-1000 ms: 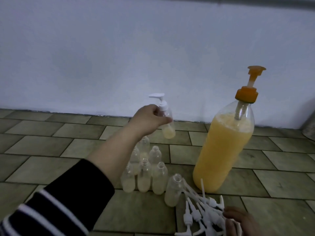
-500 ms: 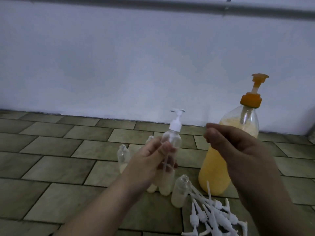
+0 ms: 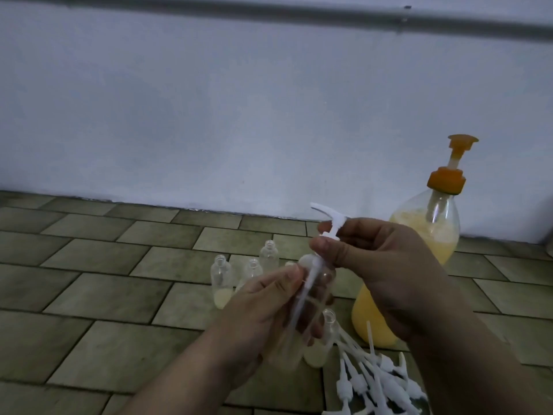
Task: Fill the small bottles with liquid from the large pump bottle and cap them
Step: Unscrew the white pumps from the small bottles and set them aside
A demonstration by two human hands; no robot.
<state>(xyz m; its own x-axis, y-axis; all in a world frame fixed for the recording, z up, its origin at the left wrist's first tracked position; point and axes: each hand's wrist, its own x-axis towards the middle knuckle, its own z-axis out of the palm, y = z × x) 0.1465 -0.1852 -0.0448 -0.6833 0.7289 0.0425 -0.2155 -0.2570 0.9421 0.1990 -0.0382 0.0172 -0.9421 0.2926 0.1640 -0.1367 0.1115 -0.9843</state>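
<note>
Left hand [image 3: 269,313] is gripping the light, slick small bottle [image 3: 311,298] just left of the large pump bottle [image 3: 419,265]; right hand [image 3: 380,265] is pinching its stiff white pump cap [image 3: 330,223], probably the best hold.

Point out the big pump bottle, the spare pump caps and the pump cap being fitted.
Big pump bottle [image 3: 377,322], head view, lower yellow body.
Spare pump caps [image 3: 386,384], head view, middle of pile.
Pump cap being fitted [image 3: 330,214], head view, white spout.
</note>
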